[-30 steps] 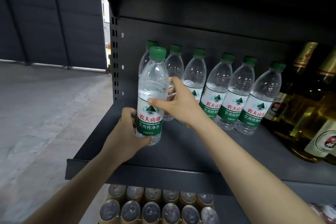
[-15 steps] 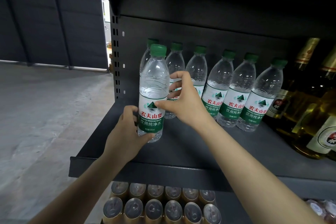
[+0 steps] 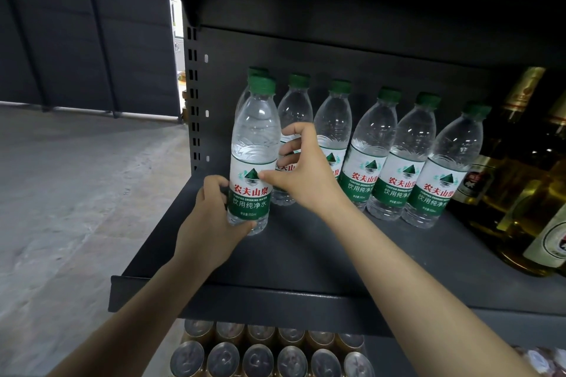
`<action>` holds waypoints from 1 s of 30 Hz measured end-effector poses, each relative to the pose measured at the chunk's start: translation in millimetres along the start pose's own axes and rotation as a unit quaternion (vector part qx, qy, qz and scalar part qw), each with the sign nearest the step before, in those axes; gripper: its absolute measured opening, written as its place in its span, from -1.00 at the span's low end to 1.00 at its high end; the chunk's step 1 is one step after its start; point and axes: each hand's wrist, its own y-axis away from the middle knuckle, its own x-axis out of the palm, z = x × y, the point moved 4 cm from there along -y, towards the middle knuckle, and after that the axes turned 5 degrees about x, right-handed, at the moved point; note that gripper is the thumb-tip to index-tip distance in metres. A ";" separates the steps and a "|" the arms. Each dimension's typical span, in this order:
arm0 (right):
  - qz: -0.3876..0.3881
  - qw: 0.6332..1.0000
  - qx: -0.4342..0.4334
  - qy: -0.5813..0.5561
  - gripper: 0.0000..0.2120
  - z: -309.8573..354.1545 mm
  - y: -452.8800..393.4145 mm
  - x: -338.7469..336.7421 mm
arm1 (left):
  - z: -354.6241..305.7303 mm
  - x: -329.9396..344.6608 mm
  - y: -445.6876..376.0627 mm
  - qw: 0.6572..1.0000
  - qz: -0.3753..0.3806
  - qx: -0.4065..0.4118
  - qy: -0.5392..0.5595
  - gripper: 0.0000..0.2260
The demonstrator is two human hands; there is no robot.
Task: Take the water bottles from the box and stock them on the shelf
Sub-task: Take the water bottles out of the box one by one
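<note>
Fingers (image 3: 219, 185) of the left hand (image 3: 211, 226) curl round the lower part of the front bottle (image 3: 254, 159), thumb under its base edge, so that hand grips it; the right hand (image 3: 303, 176) has its thumb tip pressed to the label beside the mountain mark, its other fingers loosely bent and spread behind the bottle, none of them closed on it; whether they touch the next bottle I cannot tell.

Front bottle stands upright near the left end of the shelf (image 3: 306, 254), its base at or just above the deck; contact there is hidden by the thumb; it covers most of a bottle right behind it, of which only the green cap (image 3: 255, 70) shows.

Against half a second ago the bottle has moved a little deeper and stands straighter; the left grip is unchanged; the right fingers have opened slightly and the index is lifted higher.

Outward: a row of bottles (image 3: 410, 162) runs right along the back panel, all upright, green-capped, labels forward, each just beside the next; past them, at the right end, stand amber glass bottles (image 3: 526, 193) with gold necks; below the shelf lip lie two rows of cans (image 3: 257, 358), tops up; to the left, grey floor (image 3: 76, 193) and a dark wall.
</note>
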 end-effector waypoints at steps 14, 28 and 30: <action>-0.012 1.000 -0.015 0.015 -0.48 -3.8 -11.3 6.8 | 5.4 2.0 -14.6 1.000 -0.013 0.001 -0.022 -0.46; -0.012 1.000 -0.005 0.003 -0.51 -5.0 -11.6 7.2 | 5.5 2.2 -19.8 1.000 -0.008 0.000 -0.018 -0.44; -0.012 1.000 -0.007 0.003 -0.51 -5.4 -10.4 6.9 | 5.6 1.2 -18.3 1.000 -0.007 -0.003 -0.019 -0.46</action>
